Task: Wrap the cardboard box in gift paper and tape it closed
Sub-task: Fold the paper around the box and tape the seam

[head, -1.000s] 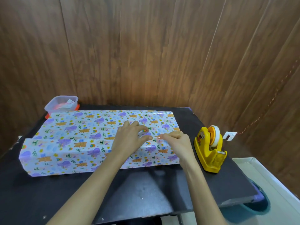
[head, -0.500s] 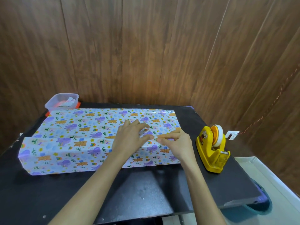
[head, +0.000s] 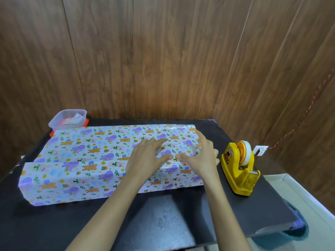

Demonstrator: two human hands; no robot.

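The gift paper (head: 87,147) lies folded over the cardboard box in the middle of the counter (head: 54,223). The box itself is hidden and shows only as a long wrapped block. Both hands press flat on top near the 3 o'clock end, the left hand (head: 145,158) on the overlap and the right hand (head: 203,158) beside it with fingers spread. Each grip is wide and holds nothing.

The overlap edge (head: 76,162) running toward 9 o'clock looks loose, and I cannot make out any tape on it. If a hand lifts, that flap would likely spring up or slide and leave the wrap slack. Uneven pressure could crease the glossy sheet.

The tape dispenser (head: 239,169) stands just beside the box at 3 o'clock. It is an easy reach for the right hand, but a hasty swing could knock it toward the nearby counter edge. Bare counter lies open at 6 o'clock. A plastic tub (head: 68,117) crowds the 10 o'clock corner, close to the paper.
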